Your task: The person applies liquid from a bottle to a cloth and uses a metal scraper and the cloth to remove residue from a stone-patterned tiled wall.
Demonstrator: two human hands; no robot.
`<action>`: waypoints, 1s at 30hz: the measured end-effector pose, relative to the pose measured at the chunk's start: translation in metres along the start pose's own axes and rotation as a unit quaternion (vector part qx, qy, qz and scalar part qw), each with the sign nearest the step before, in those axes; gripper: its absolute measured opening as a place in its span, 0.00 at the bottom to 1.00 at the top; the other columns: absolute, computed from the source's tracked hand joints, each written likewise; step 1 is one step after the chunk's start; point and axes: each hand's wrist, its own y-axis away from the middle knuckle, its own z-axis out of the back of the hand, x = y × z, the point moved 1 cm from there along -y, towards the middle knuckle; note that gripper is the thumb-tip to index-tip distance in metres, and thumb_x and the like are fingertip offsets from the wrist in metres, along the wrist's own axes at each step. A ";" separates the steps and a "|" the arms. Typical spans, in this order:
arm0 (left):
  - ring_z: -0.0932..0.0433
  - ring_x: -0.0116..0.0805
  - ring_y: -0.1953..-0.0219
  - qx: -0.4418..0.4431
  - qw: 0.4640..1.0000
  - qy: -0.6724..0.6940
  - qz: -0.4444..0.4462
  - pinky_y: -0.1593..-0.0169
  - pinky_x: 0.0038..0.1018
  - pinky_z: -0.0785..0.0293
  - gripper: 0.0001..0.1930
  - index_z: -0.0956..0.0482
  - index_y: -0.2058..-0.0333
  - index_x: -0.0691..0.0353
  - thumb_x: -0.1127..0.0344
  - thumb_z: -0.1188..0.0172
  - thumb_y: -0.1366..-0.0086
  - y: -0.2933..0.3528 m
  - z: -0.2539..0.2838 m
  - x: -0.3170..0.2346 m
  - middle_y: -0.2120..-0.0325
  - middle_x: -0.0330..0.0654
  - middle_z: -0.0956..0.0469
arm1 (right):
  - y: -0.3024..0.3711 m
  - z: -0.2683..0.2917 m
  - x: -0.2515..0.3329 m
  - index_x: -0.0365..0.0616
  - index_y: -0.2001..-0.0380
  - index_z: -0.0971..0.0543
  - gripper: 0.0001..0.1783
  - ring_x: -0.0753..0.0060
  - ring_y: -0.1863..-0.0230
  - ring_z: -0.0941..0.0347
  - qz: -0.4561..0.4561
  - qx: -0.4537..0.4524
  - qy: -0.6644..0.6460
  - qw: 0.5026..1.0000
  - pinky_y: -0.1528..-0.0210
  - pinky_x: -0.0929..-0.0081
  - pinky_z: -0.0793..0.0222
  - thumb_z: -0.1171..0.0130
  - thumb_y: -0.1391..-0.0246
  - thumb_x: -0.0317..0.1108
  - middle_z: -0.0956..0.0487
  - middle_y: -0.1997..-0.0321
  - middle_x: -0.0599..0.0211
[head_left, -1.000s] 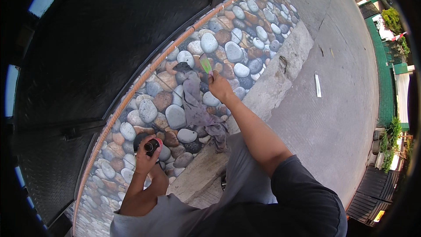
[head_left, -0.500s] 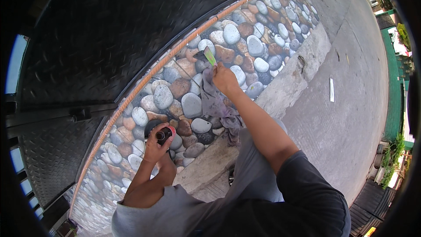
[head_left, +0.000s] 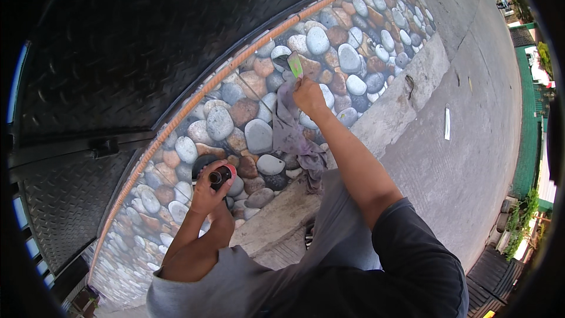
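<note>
My left hand [head_left: 206, 193] is wrapped round a dark brown bottle [head_left: 218, 178] with a red label, its open mouth tilted toward me. A dark round thing [head_left: 203, 164] shows partly behind that hand. Farther off, my right hand [head_left: 309, 95] grips a flat green blade-like tool [head_left: 295, 66] with a greyish end, pointing away from me over the pebble-patterned tiles. A stained purple-grey rag [head_left: 286, 119] trails from beside the right hand across the tiles toward my knee. Whether the fingers also pinch the rag, I cannot tell.
A black textured metal gate [head_left: 147, 41] stands along the left, behind an orange tile border [head_left: 194, 98]. A rough concrete strip [head_left: 388, 116] edges the pebble tiles [head_left: 259, 136]. On the grey pavement [head_left: 471, 159] at right lies a thin white strip [head_left: 447, 122].
The whole view has shifted slightly. My right hand and the green tool have moved a little to the right in the picture and the tool has turned more upright. The bottle stays in my left hand.
</note>
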 end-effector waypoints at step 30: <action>0.20 0.42 0.48 -0.001 0.999 -0.041 -0.025 0.45 0.34 0.24 0.25 0.27 0.44 0.61 0.66 0.31 0.39 -0.003 0.000 -0.006 0.49 0.47 0.21 | 0.019 0.030 0.037 0.44 0.26 0.47 0.34 0.48 0.51 0.19 0.078 0.179 0.218 0.956 0.48 0.58 0.24 0.59 0.35 0.36 0.19 0.51 0.44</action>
